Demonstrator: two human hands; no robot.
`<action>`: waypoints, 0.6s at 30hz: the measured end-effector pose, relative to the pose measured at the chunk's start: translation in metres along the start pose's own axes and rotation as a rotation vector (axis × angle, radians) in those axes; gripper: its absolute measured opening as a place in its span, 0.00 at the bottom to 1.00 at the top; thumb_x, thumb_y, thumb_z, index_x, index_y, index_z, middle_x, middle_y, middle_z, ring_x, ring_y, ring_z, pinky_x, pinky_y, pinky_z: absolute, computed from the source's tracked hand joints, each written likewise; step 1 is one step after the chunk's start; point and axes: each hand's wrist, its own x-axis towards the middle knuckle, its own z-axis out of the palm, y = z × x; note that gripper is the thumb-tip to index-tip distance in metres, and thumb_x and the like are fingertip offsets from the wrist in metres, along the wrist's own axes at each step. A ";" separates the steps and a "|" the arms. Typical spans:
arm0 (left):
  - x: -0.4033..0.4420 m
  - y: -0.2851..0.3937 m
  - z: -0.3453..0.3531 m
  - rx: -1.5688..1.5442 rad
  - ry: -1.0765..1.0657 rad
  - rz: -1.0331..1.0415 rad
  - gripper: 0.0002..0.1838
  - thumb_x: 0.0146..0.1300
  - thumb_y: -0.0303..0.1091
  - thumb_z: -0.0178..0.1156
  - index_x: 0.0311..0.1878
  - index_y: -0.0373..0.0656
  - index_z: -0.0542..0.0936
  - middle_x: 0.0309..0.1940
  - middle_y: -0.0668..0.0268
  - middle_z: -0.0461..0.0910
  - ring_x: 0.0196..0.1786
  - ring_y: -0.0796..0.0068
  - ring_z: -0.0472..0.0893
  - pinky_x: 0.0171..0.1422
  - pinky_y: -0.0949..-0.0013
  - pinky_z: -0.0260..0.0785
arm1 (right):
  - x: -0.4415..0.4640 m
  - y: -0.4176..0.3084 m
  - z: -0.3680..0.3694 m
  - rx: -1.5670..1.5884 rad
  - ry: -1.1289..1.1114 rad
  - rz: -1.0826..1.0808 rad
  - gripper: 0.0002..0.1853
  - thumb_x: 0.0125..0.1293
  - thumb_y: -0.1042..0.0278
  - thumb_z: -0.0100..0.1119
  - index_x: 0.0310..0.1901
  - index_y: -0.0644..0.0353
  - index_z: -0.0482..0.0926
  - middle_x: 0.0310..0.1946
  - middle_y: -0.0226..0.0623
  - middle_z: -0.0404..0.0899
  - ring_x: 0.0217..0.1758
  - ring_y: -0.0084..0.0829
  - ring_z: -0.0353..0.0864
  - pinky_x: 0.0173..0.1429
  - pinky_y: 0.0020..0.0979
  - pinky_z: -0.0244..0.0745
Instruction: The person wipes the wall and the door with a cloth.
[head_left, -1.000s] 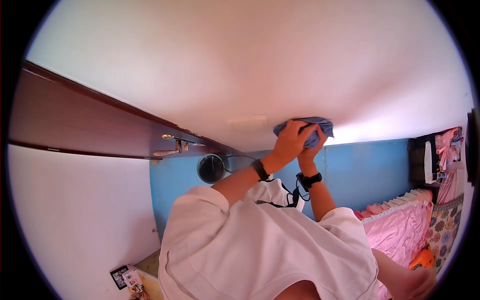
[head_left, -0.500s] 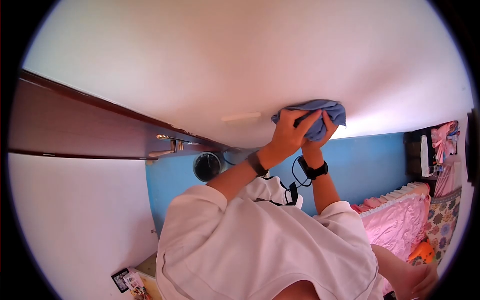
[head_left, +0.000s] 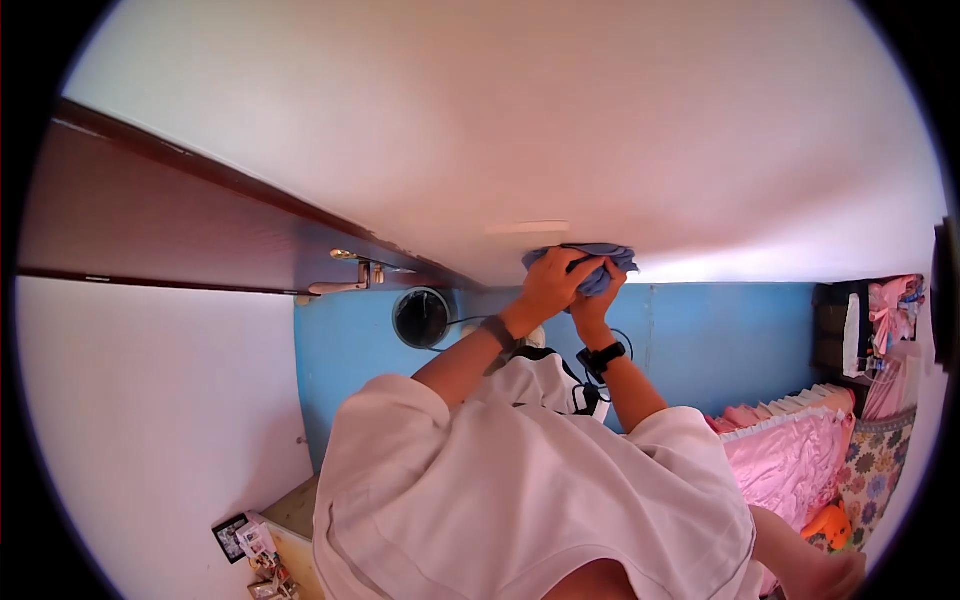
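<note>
A crumpled blue-grey cloth (head_left: 607,254) lies pressed against the white wall (head_left: 420,130). My left hand (head_left: 550,284), with a dark band on its wrist, has its fingers curled over the cloth's left part. On the other side, my right hand (head_left: 598,302), wearing a black watch (head_left: 602,358), grips the cloth from below. Both hands are close together. Just above the cloth a pale flat strip (head_left: 540,227) sits on the wall.
To the left is a dark red-brown door (head_left: 190,215) with a metal handle (head_left: 350,275). A dark round bin (head_left: 421,318) stands on the blue floor (head_left: 715,325). Pink bedding (head_left: 790,460) is at right. A bare limb (head_left: 810,565) shows at lower right.
Both hands and the cloth have moved left and lower along the wall in the view. The cloth stays held in both hands. The view has shifted slightly.
</note>
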 end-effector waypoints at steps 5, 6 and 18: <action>-0.030 -0.028 -0.039 0.118 0.114 -0.072 0.25 0.42 0.24 0.65 0.48 0.49 0.81 0.43 0.64 0.74 0.47 0.59 0.74 0.46 0.61 0.71 | -0.013 -0.015 0.042 -0.019 -0.148 -0.016 0.29 0.50 0.78 0.65 0.55 0.63 0.65 0.52 0.46 0.68 0.55 0.40 0.71 0.61 0.37 0.65; -0.040 -0.035 -0.044 0.132 0.123 -0.111 0.24 0.41 0.24 0.66 0.48 0.49 0.81 0.43 0.64 0.74 0.47 0.59 0.74 0.47 0.61 0.70 | -0.016 -0.022 0.050 -0.030 -0.188 -0.009 0.29 0.49 0.79 0.64 0.54 0.62 0.65 0.51 0.47 0.69 0.55 0.42 0.72 0.60 0.38 0.66; -0.077 -0.038 -0.126 0.221 0.462 -0.356 0.23 0.40 0.23 0.66 0.45 0.43 0.80 0.43 0.60 0.71 0.47 0.58 0.74 0.51 0.63 0.69 | -0.005 -0.126 0.109 0.079 -0.428 -0.093 0.22 0.49 0.80 0.56 0.50 0.62 0.75 0.43 0.50 0.76 0.46 0.49 0.78 0.51 0.36 0.73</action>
